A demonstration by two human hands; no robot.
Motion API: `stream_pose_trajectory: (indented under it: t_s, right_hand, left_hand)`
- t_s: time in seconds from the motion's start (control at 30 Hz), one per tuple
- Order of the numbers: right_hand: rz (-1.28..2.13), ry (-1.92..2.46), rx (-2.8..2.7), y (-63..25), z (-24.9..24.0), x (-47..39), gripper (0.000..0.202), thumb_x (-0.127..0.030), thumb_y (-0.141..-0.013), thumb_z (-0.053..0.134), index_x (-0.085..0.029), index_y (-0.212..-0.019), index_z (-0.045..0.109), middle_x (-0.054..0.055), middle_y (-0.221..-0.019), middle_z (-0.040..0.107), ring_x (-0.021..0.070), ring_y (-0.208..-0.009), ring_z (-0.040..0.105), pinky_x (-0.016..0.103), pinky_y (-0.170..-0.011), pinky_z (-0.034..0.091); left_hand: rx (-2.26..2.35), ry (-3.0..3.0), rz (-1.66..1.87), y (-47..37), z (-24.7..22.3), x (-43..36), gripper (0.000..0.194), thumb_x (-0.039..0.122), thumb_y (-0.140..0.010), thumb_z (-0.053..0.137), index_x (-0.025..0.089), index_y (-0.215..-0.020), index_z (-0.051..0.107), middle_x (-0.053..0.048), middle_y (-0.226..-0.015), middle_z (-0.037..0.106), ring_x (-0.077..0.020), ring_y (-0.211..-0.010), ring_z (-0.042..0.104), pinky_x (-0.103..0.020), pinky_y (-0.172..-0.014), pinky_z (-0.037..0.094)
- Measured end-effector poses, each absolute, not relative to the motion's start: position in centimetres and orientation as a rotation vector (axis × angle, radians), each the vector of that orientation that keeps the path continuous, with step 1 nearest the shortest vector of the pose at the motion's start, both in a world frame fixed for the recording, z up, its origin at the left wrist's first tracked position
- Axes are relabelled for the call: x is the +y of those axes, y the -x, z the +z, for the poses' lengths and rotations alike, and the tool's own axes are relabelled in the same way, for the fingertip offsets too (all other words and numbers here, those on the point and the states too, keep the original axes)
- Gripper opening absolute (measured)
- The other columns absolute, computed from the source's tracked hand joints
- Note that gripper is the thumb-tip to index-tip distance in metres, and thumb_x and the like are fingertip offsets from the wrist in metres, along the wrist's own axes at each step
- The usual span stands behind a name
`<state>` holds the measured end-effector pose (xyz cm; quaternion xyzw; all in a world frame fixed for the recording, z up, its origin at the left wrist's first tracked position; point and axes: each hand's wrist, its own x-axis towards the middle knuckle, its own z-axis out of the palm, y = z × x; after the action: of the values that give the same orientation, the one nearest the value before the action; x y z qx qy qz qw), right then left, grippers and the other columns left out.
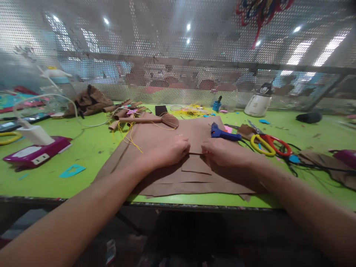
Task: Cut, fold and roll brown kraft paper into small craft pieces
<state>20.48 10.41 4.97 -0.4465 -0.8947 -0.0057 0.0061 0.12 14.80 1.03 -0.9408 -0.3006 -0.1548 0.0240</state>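
My left hand (pixel 175 148) and my right hand (pixel 222 151) face each other over a large sheet of brown paper (pixel 167 188). Both are closed, fingertips pinching the two ends of a small piece of brown paper (pixel 196 161). Its upper edge shows as a thin dark line between the hands, and the fingers cover its ends. Just beyond my right hand lies a blue glue gun (pixel 224 134). A rolled brown paper stick with a fan-shaped end (pixel 169 120) rests on the sheet past my left hand.
Scissors with yellow and red handles (pixel 267 144) lie right of the glue gun. On the left are a purple power strip (pixel 41 152) with a white plug and cable, plus paper rolls (pixel 115 125). A white bottle (pixel 258 102) stands at the back right, before a perforated metal screen (pixel 178 55).
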Motion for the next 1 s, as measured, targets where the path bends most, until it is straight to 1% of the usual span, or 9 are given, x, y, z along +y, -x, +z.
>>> stream_pose_trajectory:
  t_s: [0.2, 0.37, 0.43, 0.53, 0.6, 0.67, 0.77, 1.0]
  right_hand:
    - [-0.179, 1.342, -2.804, -20.1, 4.9, 9.4, 0.023, -0.026, -0.087, 0.044, -0.015, -0.073, 0.06, 0.007, -0.072, 0.063, 0.0138, -0.057, 0.051, 0.026, -0.051, 0.028]
    - [-0.342, 1.281, -2.814, -19.6, 4.7, 8.8, 0.022, -0.022, -0.085, 0.046, -0.014, -0.074, 0.063, 0.009, -0.074, 0.064, 0.0157, -0.063, 0.053, 0.028, -0.057, 0.03]
    - [-0.374, 1.281, -2.82, -19.6, 4.6, 8.8, 0.022, -0.022, -0.084, 0.046, -0.013, -0.074, 0.063, 0.009, -0.074, 0.064, 0.0159, -0.063, 0.053, 0.028, -0.057, 0.03]
    - [-0.417, 1.241, -2.792, -19.6, 4.1, 9.3, 0.02, -0.022, -0.083, 0.047, -0.013, -0.075, 0.063, 0.01, -0.075, 0.063, 0.0174, -0.067, 0.053, 0.029, -0.059, 0.03]
    - [-0.444, 1.223, -2.764, -19.7, 3.9, 9.6, 0.018, -0.021, -0.082, 0.048, -0.013, -0.075, 0.062, 0.01, -0.075, 0.062, 0.0183, -0.07, 0.052, 0.029, -0.061, 0.031]
    - [-0.472, 1.225, -2.737, -19.7, 3.8, 9.9, 0.015, -0.019, -0.08, 0.049, -0.012, -0.074, 0.061, 0.01, -0.076, 0.061, 0.0188, -0.071, 0.051, 0.03, -0.062, 0.031]
    - [-0.513, 1.233, -2.683, -19.6, 3.9, 10.1, 0.012, -0.017, -0.078, 0.05, -0.012, -0.073, 0.059, 0.011, -0.076, 0.06, 0.0188, -0.071, 0.049, 0.03, -0.062, 0.031]
    - [-0.504, 1.211, -2.616, -19.4, 4.0, 9.8, 0.01, -0.015, -0.076, 0.048, -0.011, -0.074, 0.057, 0.011, -0.077, 0.057, 0.0179, -0.069, 0.046, 0.029, -0.06, 0.029]
  left_hand:
    - [-0.845, 2.846, -0.35, -0.3, 1.9, 13.5, 0.018, 0.018, -0.081, 0.045, 0.013, -0.069, 0.059, -0.006, -0.077, 0.055, -0.0154, -0.073, 0.048, -0.028, -0.068, 0.038]
    - [-0.88, 2.834, -0.371, -0.3, 2.2, 12.9, 0.019, 0.019, -0.081, 0.044, 0.013, -0.069, 0.058, -0.007, -0.078, 0.055, -0.0157, -0.074, 0.048, -0.028, -0.068, 0.037]
    - [-0.961, 2.886, -0.424, -0.3, 2.2, 13.2, 0.02, 0.021, -0.081, 0.044, 0.013, -0.069, 0.058, -0.005, -0.076, 0.055, -0.0142, -0.07, 0.047, -0.026, -0.065, 0.036]
    - [-1.181, 3.019, -0.501, -0.5, 2.2, 13.8, 0.027, 0.027, -0.083, 0.042, 0.014, -0.066, 0.057, -0.002, -0.066, 0.054, -0.0115, -0.06, 0.044, -0.025, -0.057, 0.032]
    - [-1.371, 3.091, -0.577, -0.8, 2.3, 14.1, 0.036, 0.032, -0.086, 0.036, 0.014, -0.061, 0.053, 0.0, -0.057, 0.049, -0.0104, -0.054, 0.04, -0.024, -0.052, 0.029]
    - [-1.522, 3.151, -0.668, -1.1, 2.5, 14.1, 0.04, 0.034, -0.087, 0.033, 0.015, -0.056, 0.049, 0.002, -0.052, 0.044, -0.0095, -0.05, 0.037, -0.024, -0.05, 0.026]
    - [-1.632, 3.249, -0.746, -1.2, 2.9, 13.7, 0.038, 0.034, -0.085, 0.038, 0.016, -0.052, 0.044, 0.003, -0.048, 0.039, -0.0086, -0.048, 0.032, -0.024, -0.049, 0.025]
    - [-1.667, 3.43, -0.805, -0.3, 2.6, 13.8, 0.035, 0.039, -0.081, 0.046, 0.016, -0.054, 0.045, 0.003, -0.05, 0.04, -0.008, -0.047, 0.031, -0.024, -0.047, 0.022]
